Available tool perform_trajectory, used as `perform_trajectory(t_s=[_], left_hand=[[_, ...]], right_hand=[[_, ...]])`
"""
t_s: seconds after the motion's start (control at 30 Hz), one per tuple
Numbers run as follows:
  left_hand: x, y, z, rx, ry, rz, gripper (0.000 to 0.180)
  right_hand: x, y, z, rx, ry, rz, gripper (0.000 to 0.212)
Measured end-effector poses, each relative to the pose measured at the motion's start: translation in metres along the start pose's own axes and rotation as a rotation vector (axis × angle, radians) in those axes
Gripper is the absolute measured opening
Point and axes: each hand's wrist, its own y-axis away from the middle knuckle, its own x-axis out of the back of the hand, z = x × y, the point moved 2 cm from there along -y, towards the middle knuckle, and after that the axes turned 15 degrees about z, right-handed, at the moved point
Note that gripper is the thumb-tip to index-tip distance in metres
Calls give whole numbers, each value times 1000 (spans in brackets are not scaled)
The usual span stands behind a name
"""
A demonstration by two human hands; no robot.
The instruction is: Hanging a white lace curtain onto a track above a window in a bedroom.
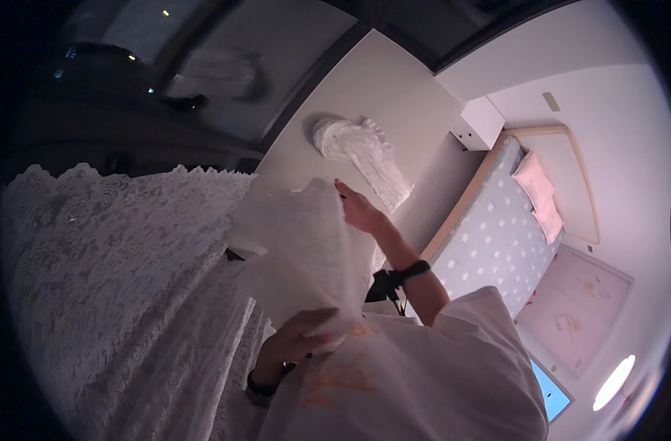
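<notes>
A thin white cloth (298, 253) hangs spread out in front of my chest, between my two hands. My right hand (359, 209) pinches its far right edge, with the fingertips partly behind the fabric. Close to my body, my left hand (297, 342) is closed on the near end of the cloth; its fingers look slightly blurred. Beyond the cloth, a bunched white cloth with a ruffled edge (365, 151) lies on the pale windowsill (383, 81).
A white lace curtain (107, 294) fills the left side, beside the dark window (225, 73). To the right is a bed (482, 242) with a grey dotted cover and pink pillows (539, 195). A small white cabinet (482, 123) stands at the bed's far end.
</notes>
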Motion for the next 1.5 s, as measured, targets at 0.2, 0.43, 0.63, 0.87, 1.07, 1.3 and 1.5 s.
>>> perform_trajectory(t_s=[0.2,0.43,0.63,0.87,1.07,1.3,1.5], left_hand=[[-12,-10,10,-82,-362,-313,47],[40,-31,-70,296,-613,-129,40],[79,-98,-129,411,147,141,38],[7,-159,-23,-5,-464,312,49],[28,-65,-7,239,-174,424,49],[80,60,0,220,-344,926,50],[115,151,26,63,-531,1462,50]], right_hand=[[-34,13,-19,254,241,-18,50],[-11,100,-6,321,231,-172,47],[-60,224,1,410,421,-888,28],[-79,247,11,311,445,-1201,32],[3,173,-41,377,154,-757,32],[67,-12,-34,160,8,471,47],[9,-130,20,826,-154,-343,58]])
